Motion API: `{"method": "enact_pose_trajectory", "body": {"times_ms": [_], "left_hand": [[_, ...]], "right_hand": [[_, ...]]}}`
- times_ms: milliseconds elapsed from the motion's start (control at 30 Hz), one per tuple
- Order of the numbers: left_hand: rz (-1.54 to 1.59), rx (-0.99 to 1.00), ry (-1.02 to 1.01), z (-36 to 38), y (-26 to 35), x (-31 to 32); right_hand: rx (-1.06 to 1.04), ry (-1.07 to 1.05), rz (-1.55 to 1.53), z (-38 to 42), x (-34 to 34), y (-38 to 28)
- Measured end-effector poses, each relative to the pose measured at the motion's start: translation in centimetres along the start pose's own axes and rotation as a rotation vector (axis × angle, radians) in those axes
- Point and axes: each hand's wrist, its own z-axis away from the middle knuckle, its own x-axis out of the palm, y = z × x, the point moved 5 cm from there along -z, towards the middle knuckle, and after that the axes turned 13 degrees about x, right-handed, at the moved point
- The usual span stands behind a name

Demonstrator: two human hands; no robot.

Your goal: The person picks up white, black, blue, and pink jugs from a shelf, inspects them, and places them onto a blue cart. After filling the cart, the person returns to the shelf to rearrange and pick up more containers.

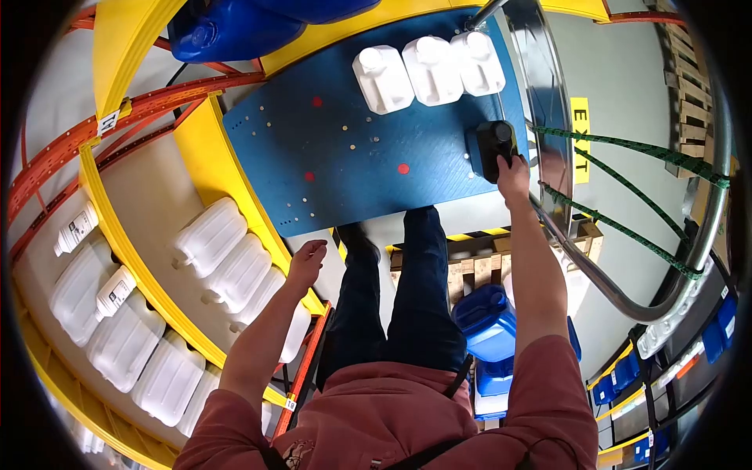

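Observation:
My right hand (513, 178) is closed on a black jerrycan (495, 141), with its fingers at the top by the handle. The jerrycan rests at the right edge of a blue platform (274, 164) marked with red and pale dots. My left hand (305, 264) hangs by the near left corner of the platform, loosely open, holding nothing. Three white canisters stand side by side near the far right of the platform: a left one (383, 82), a middle one (432, 74) and a right one (479, 64).
Yellow and orange racking on the left holds several white canisters (231, 270) and small labelled bottles (116, 292). Large blue containers (235, 30) sit at the top. A metal rail (627, 309) with green ropes (627, 143) bounds the right; blue canisters (486, 321) sit by a pallet (470, 270).

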Motion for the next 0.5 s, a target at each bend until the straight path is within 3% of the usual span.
{"method": "enact_pose_trajectory", "body": {"times_ms": [267,333,500], "left_hand": [[0.031,0.023,-0.008,1.3,-0.4,-0.3],[0.003,0.023,0.008,1.8,-1.6,-0.9],[0.027,0.008,0.066,3.8,-4.9,-2.7]], "right_hand": [[-0.079,0.058,-0.086,-3.3,1.1,-2.5],[0.030,-0.014,-0.097,-4.1,1.3,-2.9],[0.074,0.040,-0.072,-2.7,0.4,-3.5]]}}
